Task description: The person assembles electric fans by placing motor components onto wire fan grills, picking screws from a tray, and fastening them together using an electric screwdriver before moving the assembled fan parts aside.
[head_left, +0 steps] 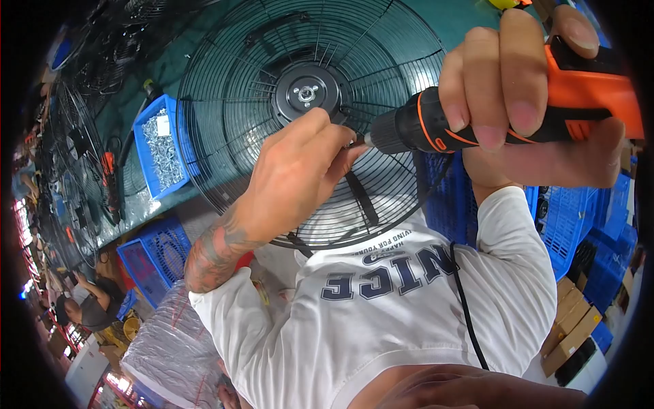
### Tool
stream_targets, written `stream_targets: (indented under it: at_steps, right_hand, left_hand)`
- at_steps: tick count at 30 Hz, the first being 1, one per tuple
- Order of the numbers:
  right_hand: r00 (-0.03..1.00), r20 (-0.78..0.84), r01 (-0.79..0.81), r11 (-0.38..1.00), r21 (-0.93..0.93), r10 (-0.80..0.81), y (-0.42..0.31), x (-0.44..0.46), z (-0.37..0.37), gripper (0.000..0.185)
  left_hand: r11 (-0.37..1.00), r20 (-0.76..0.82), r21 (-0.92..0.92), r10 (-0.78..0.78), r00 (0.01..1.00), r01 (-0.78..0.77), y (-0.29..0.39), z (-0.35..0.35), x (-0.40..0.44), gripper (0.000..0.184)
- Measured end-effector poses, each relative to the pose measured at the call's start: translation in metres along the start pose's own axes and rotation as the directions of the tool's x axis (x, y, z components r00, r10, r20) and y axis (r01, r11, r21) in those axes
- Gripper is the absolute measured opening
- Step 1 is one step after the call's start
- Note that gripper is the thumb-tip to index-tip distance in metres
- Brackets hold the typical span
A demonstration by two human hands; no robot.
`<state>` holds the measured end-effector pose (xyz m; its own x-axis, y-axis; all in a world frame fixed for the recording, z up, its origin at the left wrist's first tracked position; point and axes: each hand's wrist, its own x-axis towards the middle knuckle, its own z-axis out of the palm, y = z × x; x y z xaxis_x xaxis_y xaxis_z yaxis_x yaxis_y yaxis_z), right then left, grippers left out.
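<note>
A round black wire fan grille (231, 88) with a dark central hub (308, 92) lies on the green table. My right hand (504, 88) is wrapped round an orange and black power screwdriver (422, 121), held roughly level with its tip pointing left. Below and right of the hub, my left hand (300, 163) pinches at the screwdriver's tip, over the grille. Whatever small part sits between those fingertips is too small to name.
Left of the grille stands a blue tray (144, 146) full of screws (163, 153). Wire grilles and cables lie at the far left of the table (136, 211). Blue crates (562, 225) and cardboard boxes stand at the right. Another person (92, 307) is at the lower left.
</note>
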<state>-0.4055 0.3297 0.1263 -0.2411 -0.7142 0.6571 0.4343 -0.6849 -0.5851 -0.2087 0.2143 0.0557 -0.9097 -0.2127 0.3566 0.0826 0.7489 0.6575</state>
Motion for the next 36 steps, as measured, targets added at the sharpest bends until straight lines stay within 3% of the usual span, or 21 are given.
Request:
stream_targets:
  at_steps: [11, 14, 19, 20, 25, 26, 27, 28, 29, 30, 31, 32, 33, 35, 36]
  right_hand:
    - [0.990, -0.141, 0.010, 0.998, -0.066, -0.020, 0.029, 0.016, 0.006, 0.045]
    - [0.985, -0.171, 0.009, 0.997, -0.079, -0.023, 0.041, 0.023, 0.010, 0.042]
    - [0.973, -0.228, 0.007, 0.994, -0.107, -0.031, 0.029, 0.019, 0.003, 0.037]
    - [0.971, -0.238, 0.007, 0.993, -0.114, -0.035, 0.053, 0.038, -0.010, 0.036]
    - [0.950, -0.304, 0.020, 0.988, -0.150, -0.065, 0.033, 0.026, -0.009, 0.032]
    - [0.941, -0.329, 0.028, 0.986, -0.166, -0.083, 0.034, 0.025, -0.015, 0.031]
    - [0.930, -0.354, 0.035, 0.982, -0.186, -0.100, 0.040, 0.030, -0.027, 0.030]
    - [0.919, -0.376, 0.039, 0.978, -0.206, -0.116, 0.043, 0.034, -0.039, 0.029]
    - [0.908, -0.398, 0.043, 0.974, -0.224, -0.132, 0.049, 0.039, -0.048, 0.028]
    - [0.897, -0.416, 0.049, 0.969, -0.242, -0.150, 0.054, 0.045, -0.056, 0.027]
    - [0.885, -0.434, 0.057, 0.964, -0.259, -0.169, 0.052, 0.044, -0.059, 0.026]
    - [0.947, -0.240, 0.137, 0.944, -0.302, -0.215, 0.064, 0.047, -0.075, 0.024]
    - [0.975, -0.224, -0.069, 0.972, -0.225, 0.017, 0.054, 0.043, -0.076, 0.023]
    - [0.958, -0.287, -0.050, 0.974, -0.221, -0.016, 0.090, 0.039, -0.084, 0.022]
    - [0.955, -0.297, -0.047, 0.972, -0.229, -0.023, 0.094, 0.038, -0.086, 0.022]
  left_hand:
    - [0.999, 0.147, 0.042, -0.034, 0.989, 0.028, -0.002, -0.004, 0.011, 0.018]
    - [0.998, 0.102, -0.010, -0.054, 0.993, 0.056, -0.005, 0.000, 0.013, 0.023]
    - [0.991, 0.107, 0.114, -0.084, 0.991, 0.072, -0.006, -0.001, 0.017, 0.023]
    - [0.991, 0.110, 0.114, -0.083, 0.990, 0.071, -0.007, 0.001, 0.017, 0.023]
    - [0.989, 0.038, 0.144, -0.047, 0.998, 0.041, -0.017, -0.003, 0.019, 0.035]
    - [0.989, 0.034, 0.089, -0.119, 0.992, 0.115, -0.016, -0.014, 0.022, 0.042]
    - [0.966, 0.052, 0.108, -0.243, 0.969, 0.237, -0.012, -0.031, 0.024, 0.033]
    - [0.870, 0.034, -0.081, -0.486, 0.874, 0.487, -0.013, -0.043, 0.019, 0.018]
    - [0.732, 0.051, -0.197, -0.657, 0.752, 0.652, -0.018, -0.063, 0.013, 0.024]
    - [0.597, 0.030, -0.417, -0.745, 0.667, 0.685, -0.032, -0.076, 0.000, 0.033]
    - [0.515, 0.027, -0.596, -0.754, 0.656, 0.617, -0.037, -0.087, -0.006, 0.035]
    - [0.513, -0.065, -0.623, -0.786, 0.615, 0.591, -0.040, -0.093, -0.014, 0.038]
    - [0.520, -0.052, -0.614, -0.777, 0.627, 0.594, -0.045, -0.102, -0.026, 0.038]
    - [0.510, -0.178, -0.659, -0.819, 0.545, 0.552, -0.059, -0.120, -0.051, 0.035]
    - [0.511, -0.167, -0.657, -0.816, 0.553, 0.554, -0.067, -0.126, -0.064, 0.035]
